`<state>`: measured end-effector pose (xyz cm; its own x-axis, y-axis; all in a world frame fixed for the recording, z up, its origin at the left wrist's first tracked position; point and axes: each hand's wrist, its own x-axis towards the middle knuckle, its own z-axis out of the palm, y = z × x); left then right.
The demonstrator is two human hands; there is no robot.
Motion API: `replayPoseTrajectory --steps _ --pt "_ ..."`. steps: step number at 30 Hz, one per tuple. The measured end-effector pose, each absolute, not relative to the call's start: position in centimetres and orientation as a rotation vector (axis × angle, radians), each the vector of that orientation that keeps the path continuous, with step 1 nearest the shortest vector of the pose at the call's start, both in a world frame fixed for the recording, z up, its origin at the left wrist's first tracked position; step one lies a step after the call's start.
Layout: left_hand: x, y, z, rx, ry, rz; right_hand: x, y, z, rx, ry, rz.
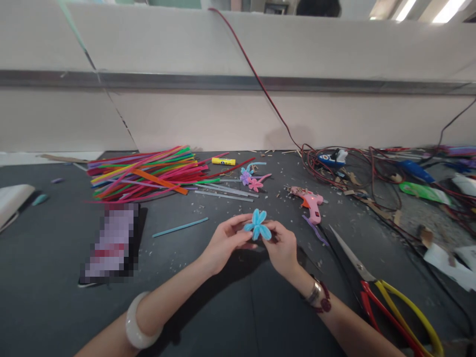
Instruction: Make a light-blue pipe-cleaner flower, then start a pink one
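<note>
A light blue pipe-cleaner flower (pixel 257 225) with several looped petals is held up above the dark table, between my two hands. My left hand (pixel 231 239) pinches it from the left side, its fingers closed at the petals. From the right, my right hand (pixel 281 246) grips the flower's lower right petal, with the fingertips partly hidden behind it. Beyond the hands lie small finished flowers, a purple one (pixel 245 177) and a pink one (pixel 255 185), with a light blue one (pixel 248 169) behind them. A single blue pipe cleaner (pixel 180 227) rests to the left.
A heap of coloured pipe cleaners (pixel 148 173) lies at the back left, near a yellow glue stick (pixel 223 161). A pink glue gun (pixel 311 202) and large scissors (pixel 372 285) are on the right, with tangled red cords (pixel 316 171) behind. A pixelated object (pixel 111 243) lies left.
</note>
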<state>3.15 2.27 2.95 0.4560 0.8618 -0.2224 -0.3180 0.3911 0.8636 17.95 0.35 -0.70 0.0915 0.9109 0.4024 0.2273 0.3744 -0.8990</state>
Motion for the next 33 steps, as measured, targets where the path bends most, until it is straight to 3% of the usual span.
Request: replayPoseTrajectory --steps 11,25,33 --pt "3.3 3.0 0.5 1.058 0.874 0.931 17.6 0.3 -0.2 -1.149 -1.386 0.774" --pt "3.3 2.6 -0.1 1.201 1.048 0.999 18.2 0.5 0.1 -1.125 -1.568 0.498" --pt "3.2 2.7 -0.1 1.252 0.994 1.000 18.7 0.9 0.2 -1.076 -1.512 0.627"
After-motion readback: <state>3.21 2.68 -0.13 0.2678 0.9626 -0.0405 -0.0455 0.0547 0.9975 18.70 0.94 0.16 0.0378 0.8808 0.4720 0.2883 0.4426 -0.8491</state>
